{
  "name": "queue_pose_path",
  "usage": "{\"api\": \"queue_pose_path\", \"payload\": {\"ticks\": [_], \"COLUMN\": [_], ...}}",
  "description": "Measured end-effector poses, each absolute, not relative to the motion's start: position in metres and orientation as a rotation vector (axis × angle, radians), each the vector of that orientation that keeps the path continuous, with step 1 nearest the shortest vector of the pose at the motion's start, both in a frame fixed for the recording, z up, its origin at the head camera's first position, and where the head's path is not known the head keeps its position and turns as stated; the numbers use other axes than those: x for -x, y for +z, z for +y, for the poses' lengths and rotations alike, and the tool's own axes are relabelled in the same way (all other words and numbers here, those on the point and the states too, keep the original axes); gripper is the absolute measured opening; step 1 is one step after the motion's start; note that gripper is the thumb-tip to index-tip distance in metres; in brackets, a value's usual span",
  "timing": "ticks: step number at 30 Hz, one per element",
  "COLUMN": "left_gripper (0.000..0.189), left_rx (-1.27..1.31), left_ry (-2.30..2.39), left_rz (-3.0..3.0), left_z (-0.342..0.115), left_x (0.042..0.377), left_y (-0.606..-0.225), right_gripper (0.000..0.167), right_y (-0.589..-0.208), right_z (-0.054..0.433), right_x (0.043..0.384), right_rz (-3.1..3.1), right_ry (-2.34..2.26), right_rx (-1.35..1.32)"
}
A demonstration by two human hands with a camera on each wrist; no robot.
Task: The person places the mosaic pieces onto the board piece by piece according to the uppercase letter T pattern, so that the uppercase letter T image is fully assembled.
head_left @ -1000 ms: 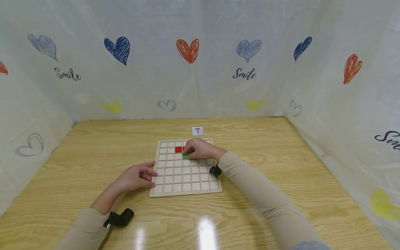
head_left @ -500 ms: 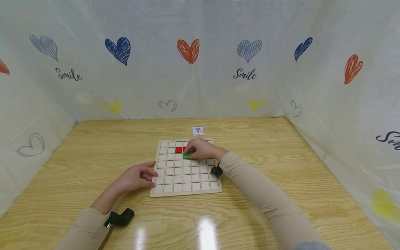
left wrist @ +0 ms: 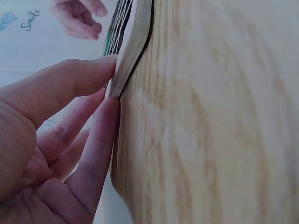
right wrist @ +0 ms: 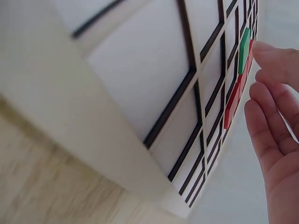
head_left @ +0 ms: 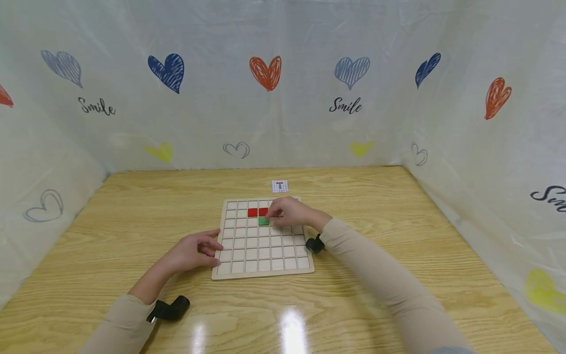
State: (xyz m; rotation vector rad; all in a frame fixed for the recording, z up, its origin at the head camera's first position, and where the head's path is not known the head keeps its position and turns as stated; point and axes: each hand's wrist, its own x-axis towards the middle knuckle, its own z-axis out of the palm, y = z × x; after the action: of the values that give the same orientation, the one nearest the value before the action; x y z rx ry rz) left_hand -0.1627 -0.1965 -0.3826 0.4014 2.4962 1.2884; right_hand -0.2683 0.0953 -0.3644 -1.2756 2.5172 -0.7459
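Observation:
A wooden grid board [head_left: 263, 275] lies on the table in the head view. One red tile [head_left: 252, 212] and a second red tile [head_left: 263, 211] sit side by side in its upper rows, with a green tile [head_left: 263, 221] in the cell below the second. My right hand [head_left: 292, 211] is just right of these tiles and partly covers the cells there. In the right wrist view nothing shows between its thumb and fingers. My left hand [head_left: 190, 253] touches the board's left edge with extended fingertips; the left wrist view shows the thumb [left wrist: 93, 72] against that edge.
Behind the board lies a small printed card [head_left: 280, 186] showing a coloured grid pattern. A black wrist camera [head_left: 170, 309] sits on the left wrist, another [head_left: 315, 244] on the right. A white curtain [head_left: 300, 132] printed with hearts encloses the table.
My right hand has drawn slightly to the right off the green tile, uncovering more of it and of the second red tile. My left hand has stayed at the board's edge.

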Motion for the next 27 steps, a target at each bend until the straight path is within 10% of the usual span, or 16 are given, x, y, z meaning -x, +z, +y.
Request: {"api": "queue_pose_path", "payload": {"ticks": [27], "left_gripper": [0.033], "left_rx": [-0.389], "left_ry": [1.282], "left_rz": [2.486], "left_z": [-0.196], "left_x": [0.163], "left_y": [-0.383], "right_gripper": [0.018], "right_y": [-0.365], "right_z": [0.144], "right_x": [0.243], "right_rz": [2.522], "right_ry": [-0.806], "right_rx": [1.255]}}
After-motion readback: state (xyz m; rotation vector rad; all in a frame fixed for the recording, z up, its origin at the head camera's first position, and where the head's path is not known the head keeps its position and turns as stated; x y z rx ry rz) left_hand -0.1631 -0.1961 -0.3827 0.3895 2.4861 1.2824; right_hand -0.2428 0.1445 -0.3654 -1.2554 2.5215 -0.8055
